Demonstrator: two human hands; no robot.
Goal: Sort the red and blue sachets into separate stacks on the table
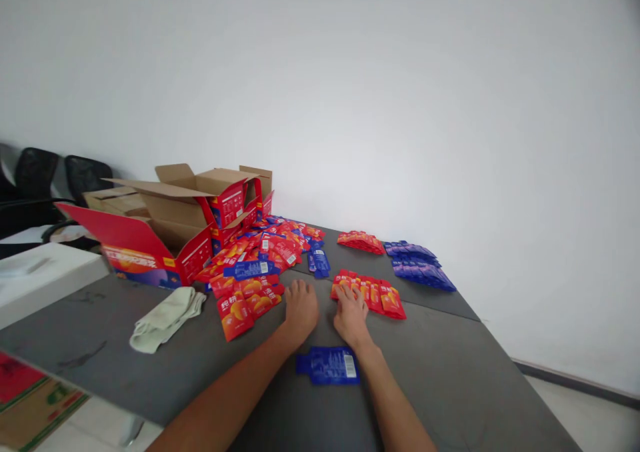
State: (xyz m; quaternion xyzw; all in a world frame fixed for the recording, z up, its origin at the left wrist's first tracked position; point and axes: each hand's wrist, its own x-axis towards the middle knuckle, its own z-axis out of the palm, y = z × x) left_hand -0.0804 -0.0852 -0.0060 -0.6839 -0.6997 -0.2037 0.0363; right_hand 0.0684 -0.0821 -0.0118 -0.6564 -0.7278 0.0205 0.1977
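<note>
Grey rectangular worktop (450, 372), spanning the lower frame. Left of centre stands an open red-and-blue cardboard box (165, 239) with raised flaps; a loose heap of red and blue foil sachets (260, 259) spills from it toward centre. A folded pale-green cloth (167, 317) lies at lower left. At centre, the left hand (300, 309) rests palm-down on bare worktop, holding nothing; the right hand (351, 313) lies flat, fingers touching a row of red sachets (373, 294). A single blue sachet (329, 365) lies between the forearms.

Both hands (325, 312) flat, side by side
</note>
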